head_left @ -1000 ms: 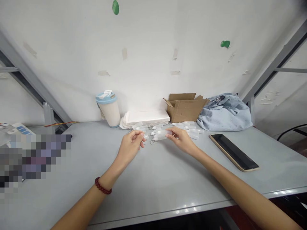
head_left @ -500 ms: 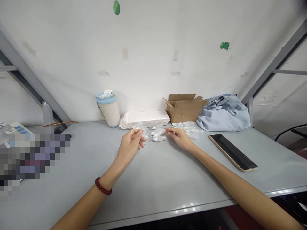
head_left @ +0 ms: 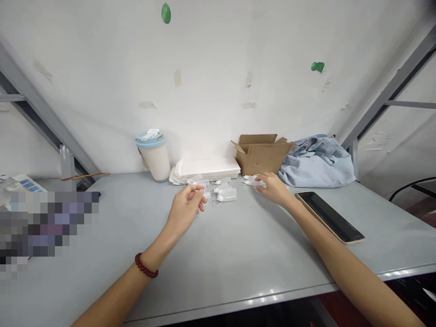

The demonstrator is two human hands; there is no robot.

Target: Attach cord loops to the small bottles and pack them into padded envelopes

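Observation:
My left hand (head_left: 186, 206) hovers just in front of the small clear bottles, its fingers curled and the thumb close to the index finger. Whatever is in that pinch, if anything, is hidden. Several small translucent plastic bottles (head_left: 226, 195) with white tips and thin loops lie in rows between my hands. At the right, the fingertips of my right hand (head_left: 275, 188) close around a small bottle (head_left: 254, 183) in another group below the cardboard box. The hand covers part of that group.
Behind the bottles lies a stack of white flat cartons (head_left: 207, 168). A cup with a blue lid (head_left: 155, 156) stands left of it, an open cardboard box (head_left: 265, 159) right. Further right are a light blue cloth (head_left: 316, 163) and a phone (head_left: 330, 218) on the grey table (head_left: 218, 259).
My right hand has moved right, from the middle bottles to the group in front of the cardboard box. A bottle it touched now lies in the middle rows. My left hand stays nearly still.

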